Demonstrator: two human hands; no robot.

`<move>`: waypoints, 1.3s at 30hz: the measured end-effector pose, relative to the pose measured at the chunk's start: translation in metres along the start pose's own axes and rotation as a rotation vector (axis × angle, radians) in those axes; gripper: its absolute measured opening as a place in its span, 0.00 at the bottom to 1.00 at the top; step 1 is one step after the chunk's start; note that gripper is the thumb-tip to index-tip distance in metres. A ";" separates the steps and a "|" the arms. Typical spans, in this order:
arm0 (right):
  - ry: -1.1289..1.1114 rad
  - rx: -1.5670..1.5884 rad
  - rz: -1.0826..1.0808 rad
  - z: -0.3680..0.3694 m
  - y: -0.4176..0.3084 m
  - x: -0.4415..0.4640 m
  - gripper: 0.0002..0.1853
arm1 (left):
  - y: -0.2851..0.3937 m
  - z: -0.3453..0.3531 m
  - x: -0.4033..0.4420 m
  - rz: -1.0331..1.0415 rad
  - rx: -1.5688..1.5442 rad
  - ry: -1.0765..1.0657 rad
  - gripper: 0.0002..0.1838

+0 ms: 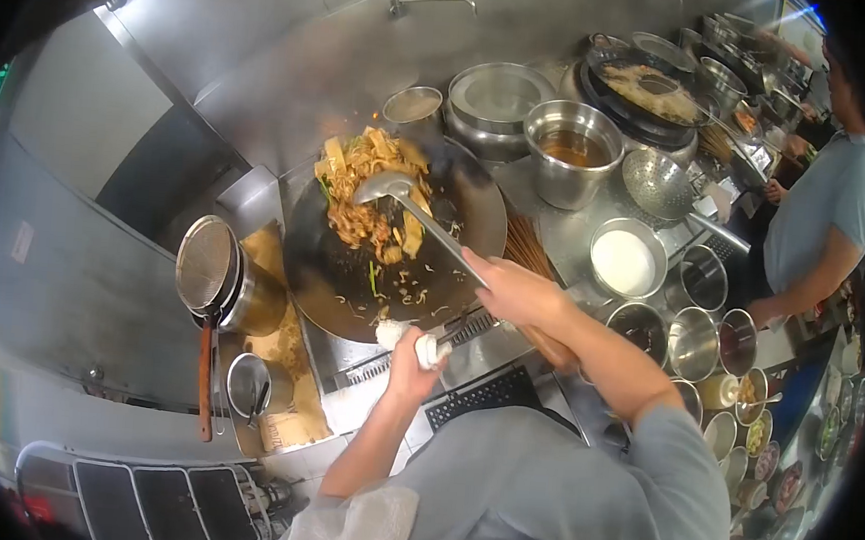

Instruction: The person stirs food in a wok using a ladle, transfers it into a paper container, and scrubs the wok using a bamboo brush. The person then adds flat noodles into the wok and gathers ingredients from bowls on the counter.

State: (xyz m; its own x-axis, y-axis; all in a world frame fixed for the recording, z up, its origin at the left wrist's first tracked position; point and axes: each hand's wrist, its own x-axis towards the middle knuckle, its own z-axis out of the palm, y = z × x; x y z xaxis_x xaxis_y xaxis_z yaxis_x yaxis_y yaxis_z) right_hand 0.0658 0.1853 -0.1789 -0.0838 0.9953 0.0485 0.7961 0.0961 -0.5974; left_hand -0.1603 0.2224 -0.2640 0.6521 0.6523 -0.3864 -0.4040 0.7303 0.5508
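Note:
My right hand [513,290] is closed around the handle of a metal ladle [426,219], whose bowl rests in the food. In the large dark wok [308,261], a heap of browned stir-fried food [361,220] with pale flat strips and bits of green is gathered toward the far left side. Some pieces look airborne above the far rim. At the wok's near edge my left hand [412,367] grips a white cloth [400,336]. Whatever part of the wok lies under the cloth is hidden.
Left of the wok are strainers [205,259] over a metal pot and a small metal pot [247,382]. To the right stand a pot of brown liquid [575,119], a bowl of white liquid [624,263], a perforated skimmer [659,184] and a bamboo brush [526,251]. A co-worker [823,212] stands farther right.

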 end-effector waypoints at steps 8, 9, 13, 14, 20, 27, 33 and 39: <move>-0.407 0.021 0.035 -0.102 -0.015 -0.080 0.34 | 0.061 0.011 0.022 0.040 0.047 0.102 0.10; -0.408 -0.016 0.072 -0.096 -0.013 -0.070 0.34 | 0.063 0.014 0.028 0.058 0.028 0.205 0.10; -0.247 -0.083 0.074 -0.032 0.006 -0.011 0.34 | 0.038 -0.032 0.075 0.156 -0.081 0.069 0.06; -0.184 -0.085 0.051 -0.022 0.011 -0.008 0.34 | 0.015 -0.032 0.072 0.193 -0.139 0.112 0.04; -0.179 -0.051 -0.026 -0.056 -0.011 -0.044 0.34 | 0.001 0.026 0.000 0.167 -0.141 0.364 0.09; -0.095 -0.060 -0.013 -0.014 -0.009 -0.010 0.32 | 0.026 -0.018 0.067 0.161 -0.077 0.184 0.10; 0.098 0.105 0.016 -0.010 -0.039 -0.085 0.32 | 0.001 -0.019 -0.005 0.211 0.114 0.216 0.13; 0.178 0.364 0.134 0.084 -0.003 -0.098 0.36 | 0.103 -0.009 0.052 -0.052 -0.133 0.311 0.22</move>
State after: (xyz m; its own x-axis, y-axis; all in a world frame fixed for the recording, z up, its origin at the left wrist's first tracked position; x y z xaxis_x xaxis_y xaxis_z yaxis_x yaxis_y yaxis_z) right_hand 0.0212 0.0867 -0.2486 0.1365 0.9882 0.0697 0.5267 -0.0127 -0.8500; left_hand -0.1732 0.3330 -0.2339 0.4556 0.6292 -0.6297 -0.4691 0.7709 0.4310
